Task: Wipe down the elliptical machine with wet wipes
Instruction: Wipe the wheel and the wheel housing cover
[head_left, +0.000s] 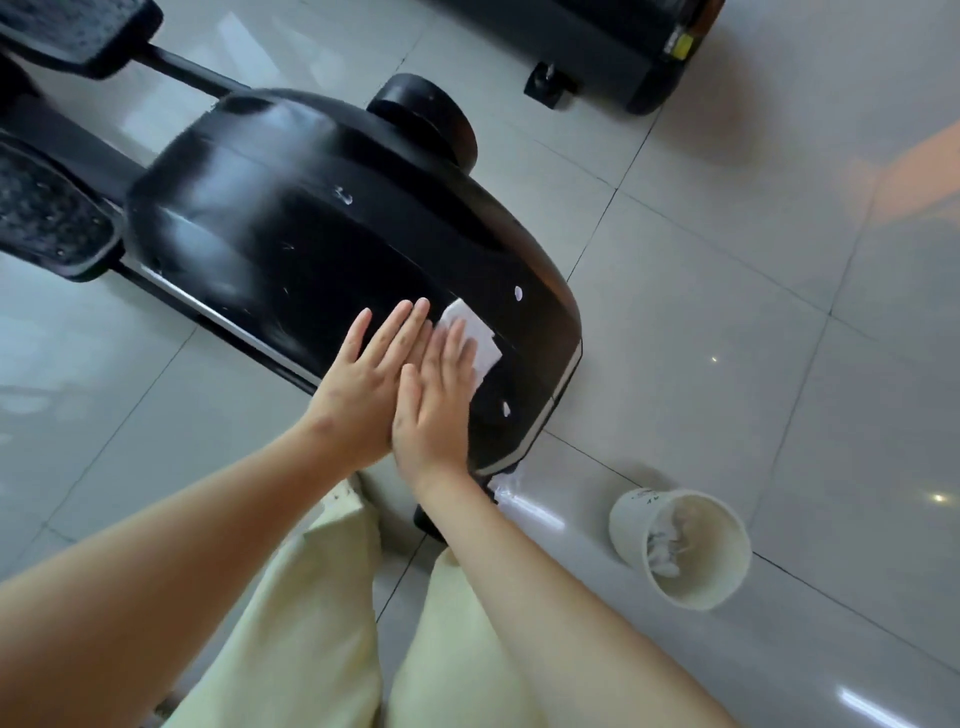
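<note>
Now, edges: wipe (470, 338) lies near the elliptical machine (322, 228) at its rounded end, above the silver trim.
Room: floor (727, 260) stretches right of the machine; bin (628, 525) near its foot.
Grip, right hand (441, 400): flat, straight fingers pressing the wipe.
Grip, left hand (363, 384): flat on the shell, holding nothing.
Surfaces: glossy black shell, folded white wipe, shiny grey tiles.

Stretching from 10 o'clock toward 5 o'clock: glossy black elliptical machine (311, 223), scuffed with small white marks. Lying flat against its 5 o'clock end, partly covered: folded white wet wipe (488, 351).
</note>
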